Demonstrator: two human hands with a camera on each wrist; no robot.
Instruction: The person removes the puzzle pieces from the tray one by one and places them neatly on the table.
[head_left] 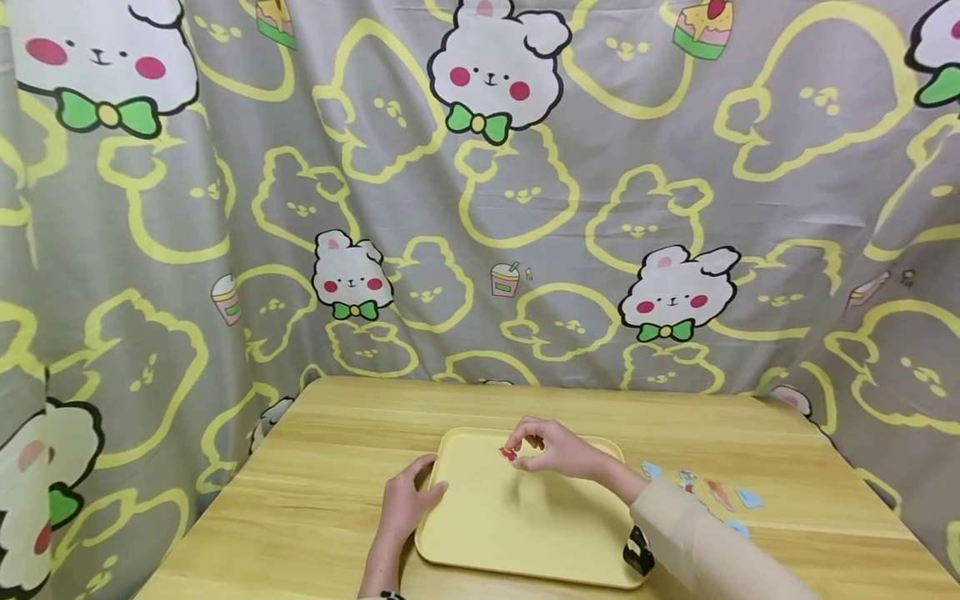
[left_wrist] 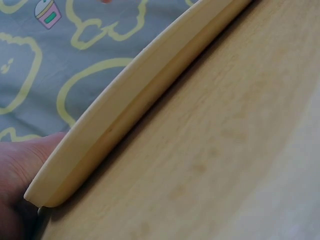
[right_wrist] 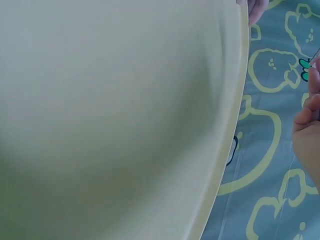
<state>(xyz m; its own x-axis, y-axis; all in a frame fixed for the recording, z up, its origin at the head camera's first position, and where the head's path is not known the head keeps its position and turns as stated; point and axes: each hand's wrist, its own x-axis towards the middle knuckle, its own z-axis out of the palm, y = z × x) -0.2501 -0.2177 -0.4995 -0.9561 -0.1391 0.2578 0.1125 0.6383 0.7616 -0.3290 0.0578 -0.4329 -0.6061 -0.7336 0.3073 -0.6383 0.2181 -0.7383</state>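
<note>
A pale yellow rectangular tray (head_left: 517,525) lies on the wooden table. My left hand (head_left: 405,504) grips its left edge, thumb over the rim and the other fingers along the outside. Seen from the left wrist, the tray's side wall (left_wrist: 110,115) runs diagonally, with part of the hand (left_wrist: 25,170) at lower left. Above the tray's far half, my right hand (head_left: 558,450) pinches a small flat red piece (head_left: 507,454) between thumb and fingers; its print is too small to read. At the right wrist view's edge, curled fingers of this hand (right_wrist: 310,125) show beyond the tray rim.
Right of the tray, several small flat pieces lie on the table (head_left: 360,417), among them a light blue piece (head_left: 749,497) and an orange-brown piece (head_left: 718,493). The right sleeve (head_left: 697,533) partly covers them. A patterned curtain (head_left: 420,200) hangs behind the table.
</note>
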